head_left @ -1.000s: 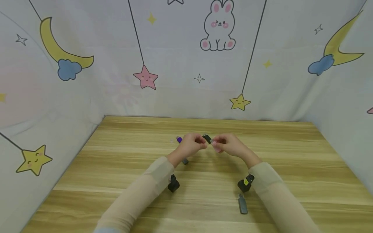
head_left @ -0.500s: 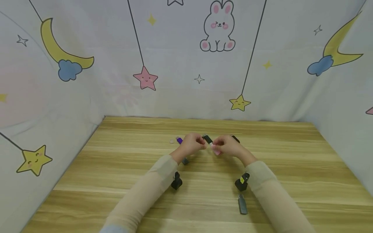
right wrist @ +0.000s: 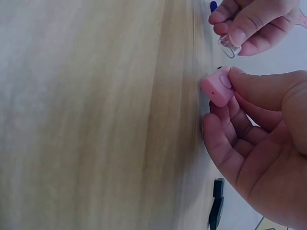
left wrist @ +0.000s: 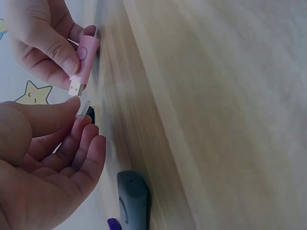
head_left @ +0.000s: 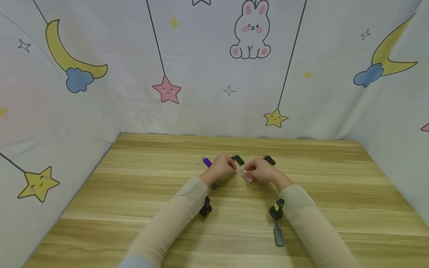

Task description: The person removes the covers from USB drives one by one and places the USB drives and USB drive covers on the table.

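My right hand point(head_left: 263, 169) pinches a pink USB stick point(left wrist: 86, 60) between thumb and fingers. Its bare metal plug point(left wrist: 76, 88) points toward my left hand point(head_left: 222, 166). Between thumb and fingertips, the left hand holds a small clear plastic cap point(right wrist: 229, 47). A short gap shows between cap and pink body in the right wrist view, while in the left wrist view the cap sits just off the plug's end. Both hands are over the far middle of the table, close together.
Behind the hands lie a black USB stick point(head_left: 239, 160) and another black stick point(head_left: 269, 160). A purple stick point(head_left: 207, 161), a loose clear cap point(head_left: 197, 162) and a partly covered grey stick point(head_left: 213, 185) lie by the left arm. Another grey stick point(head_left: 278, 235) lies nearer, by the right forearm.
Both hands have shifted slightly toward me, the right one carrying the pink USB stick along. The black stick at the back right, hidden behind the right hand before, now shows.
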{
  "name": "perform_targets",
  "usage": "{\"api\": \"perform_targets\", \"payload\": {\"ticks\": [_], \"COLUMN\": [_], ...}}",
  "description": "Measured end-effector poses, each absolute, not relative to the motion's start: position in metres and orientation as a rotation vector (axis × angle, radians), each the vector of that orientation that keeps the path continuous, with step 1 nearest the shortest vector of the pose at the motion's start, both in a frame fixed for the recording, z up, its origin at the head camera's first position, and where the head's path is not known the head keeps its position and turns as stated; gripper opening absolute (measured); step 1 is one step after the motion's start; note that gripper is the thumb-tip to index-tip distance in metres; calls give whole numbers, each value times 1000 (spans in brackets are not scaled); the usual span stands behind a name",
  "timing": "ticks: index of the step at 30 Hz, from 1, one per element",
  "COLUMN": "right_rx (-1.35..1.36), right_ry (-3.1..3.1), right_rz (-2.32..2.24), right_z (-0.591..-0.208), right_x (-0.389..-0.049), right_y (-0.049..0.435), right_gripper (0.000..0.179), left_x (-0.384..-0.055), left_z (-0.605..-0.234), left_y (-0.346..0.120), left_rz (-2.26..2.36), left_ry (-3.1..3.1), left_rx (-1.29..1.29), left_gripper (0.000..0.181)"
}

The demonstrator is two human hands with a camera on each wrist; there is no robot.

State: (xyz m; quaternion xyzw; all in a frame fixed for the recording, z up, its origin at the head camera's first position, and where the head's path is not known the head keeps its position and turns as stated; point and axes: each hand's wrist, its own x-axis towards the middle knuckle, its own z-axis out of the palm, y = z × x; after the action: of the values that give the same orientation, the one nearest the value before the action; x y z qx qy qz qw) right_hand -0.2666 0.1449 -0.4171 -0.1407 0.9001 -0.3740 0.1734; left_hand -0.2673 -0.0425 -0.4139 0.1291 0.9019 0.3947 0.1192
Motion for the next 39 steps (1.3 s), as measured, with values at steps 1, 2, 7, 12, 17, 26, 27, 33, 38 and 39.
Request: {"api": "perform_targets", "payload": {"ticks": [1,2,7,12,17,26,27,33,38,39], "right_rx": [-402,-402,-397,-387,-365,-362,-356,-326,-297,-296], "right_ry": [2551,2549,2537,2546,2542,2555,2555,2561,2565,2567], "right_rz": [-1058,-1058,-1054,-1023,-1003,-964,-962,-961,-966,-968], "right_z": [-418,-418,-418,-416,-415,-415,-415,-416,-418,-418], "right_x": [-267,-267,-269,-269,-270,-270,-270,-269,-269,-269], "right_y": [145,145,146,145,144,143,143,142,141,141], "right_gripper": [21,20,21,23,25,25,25,24,22,22], "left_x": [-268,-268,-270,-270,-270,-270,-270,-271,-271,-271], "left_z": [-414,-414,-412,-411,-410,-410,-410,-411,-413,-413], "left_y": [-42,-42,-40,-39,-38,-38,-38,-38,-39,-39], "left_rz": [1135,1115,1039,1021,991,981,979,966,951,950], "left_ry": [2642,2647,2662,2659,2674,2657,2654,2650,2650,2649], "left_rx": [382,385,391,373,389,389,385,367,366,364], "left_gripper": [5,4,5,4,5,6,6,7,8,8]}}
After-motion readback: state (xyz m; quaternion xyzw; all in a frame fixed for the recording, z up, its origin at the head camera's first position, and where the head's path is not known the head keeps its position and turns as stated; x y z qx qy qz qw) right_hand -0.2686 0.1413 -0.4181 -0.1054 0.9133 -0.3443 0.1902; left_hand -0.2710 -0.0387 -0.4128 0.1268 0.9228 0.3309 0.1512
